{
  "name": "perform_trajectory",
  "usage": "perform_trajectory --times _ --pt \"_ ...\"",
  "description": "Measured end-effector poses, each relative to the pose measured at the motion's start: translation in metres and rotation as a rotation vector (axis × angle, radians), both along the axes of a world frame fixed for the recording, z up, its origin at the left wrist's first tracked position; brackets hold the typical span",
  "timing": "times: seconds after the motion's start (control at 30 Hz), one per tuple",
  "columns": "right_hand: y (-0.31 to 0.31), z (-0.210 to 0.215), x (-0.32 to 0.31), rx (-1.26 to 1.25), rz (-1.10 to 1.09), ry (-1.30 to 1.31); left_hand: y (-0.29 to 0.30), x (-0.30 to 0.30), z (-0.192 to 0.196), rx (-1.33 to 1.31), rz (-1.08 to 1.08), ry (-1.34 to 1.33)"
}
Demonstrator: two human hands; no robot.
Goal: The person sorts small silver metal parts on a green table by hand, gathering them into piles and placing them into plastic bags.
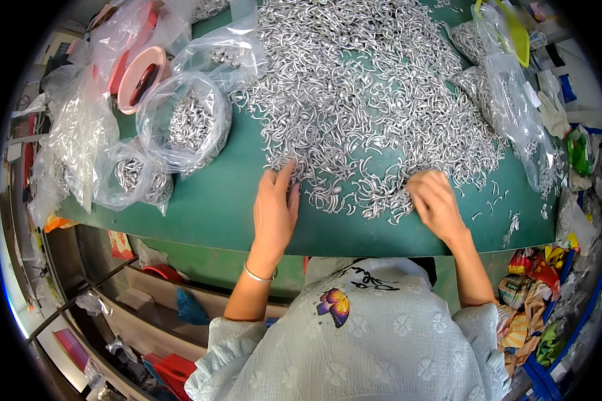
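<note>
A big heap of small bent silver metal hooks (368, 87) covers the green table top (207, 207). My left hand (275, 208) lies flat at the near left edge of the heap, fingers stretched out and touching the hooks. My right hand (435, 200) rests at the near right edge of the heap, fingers curled down into the hooks; whether it grips any is hidden. A thin bangle sits on my left wrist.
Clear plastic bags (184, 123) with the same hooks stand at the left, another bag (515, 100) at the right. A pink round container (140, 77) lies at the far left. Crumpled wrappers (535, 301) pile at the lower right. Red items and boxes sit below the table.
</note>
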State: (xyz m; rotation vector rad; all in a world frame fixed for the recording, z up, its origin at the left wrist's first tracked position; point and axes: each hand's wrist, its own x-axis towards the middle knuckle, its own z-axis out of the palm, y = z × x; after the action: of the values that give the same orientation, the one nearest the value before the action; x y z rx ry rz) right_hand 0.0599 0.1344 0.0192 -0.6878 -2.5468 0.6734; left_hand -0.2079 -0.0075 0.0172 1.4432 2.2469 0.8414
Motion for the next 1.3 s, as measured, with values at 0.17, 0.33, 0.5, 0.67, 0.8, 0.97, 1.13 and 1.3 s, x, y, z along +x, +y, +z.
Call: perform_trajectory --times 0.17,0.33,0.5,0.67,0.8,0.97,1.13,1.3 --pt "0.020 0.000 0.008 0.109 -0.439 0.072 -0.014 0.011 0.002 0.012 -0.081 -0.031" --pt "0.024 -0.020 -0.012 0.180 -0.500 -0.193 -0.016 0.015 0.001 0.019 -0.062 -0.072" --pt "-0.011 -0.007 -0.026 0.083 -0.251 -0.206 -0.013 0.026 0.005 -0.011 0.050 -0.091" --pt "-0.025 -0.004 -0.036 -0.051 -0.072 -0.073 -0.012 0.028 0.000 0.040 0.069 -0.061" --pt "-0.005 0.002 -0.011 0.062 -0.372 0.035 -0.009 0.032 0.004 0.081 0.097 -0.041" --pt "-0.003 -0.023 -0.004 0.106 -0.532 -0.223 0.034 0.043 0.020 0.154 -0.213 -0.019" --pt "-0.037 -0.007 -0.014 -0.066 -0.354 -0.193 0.096 0.058 0.029 0.135 -0.555 0.061" --pt "-0.037 0.001 -0.001 0.028 -0.138 -0.145 0.182 0.079 0.012 0.246 -0.739 0.147"
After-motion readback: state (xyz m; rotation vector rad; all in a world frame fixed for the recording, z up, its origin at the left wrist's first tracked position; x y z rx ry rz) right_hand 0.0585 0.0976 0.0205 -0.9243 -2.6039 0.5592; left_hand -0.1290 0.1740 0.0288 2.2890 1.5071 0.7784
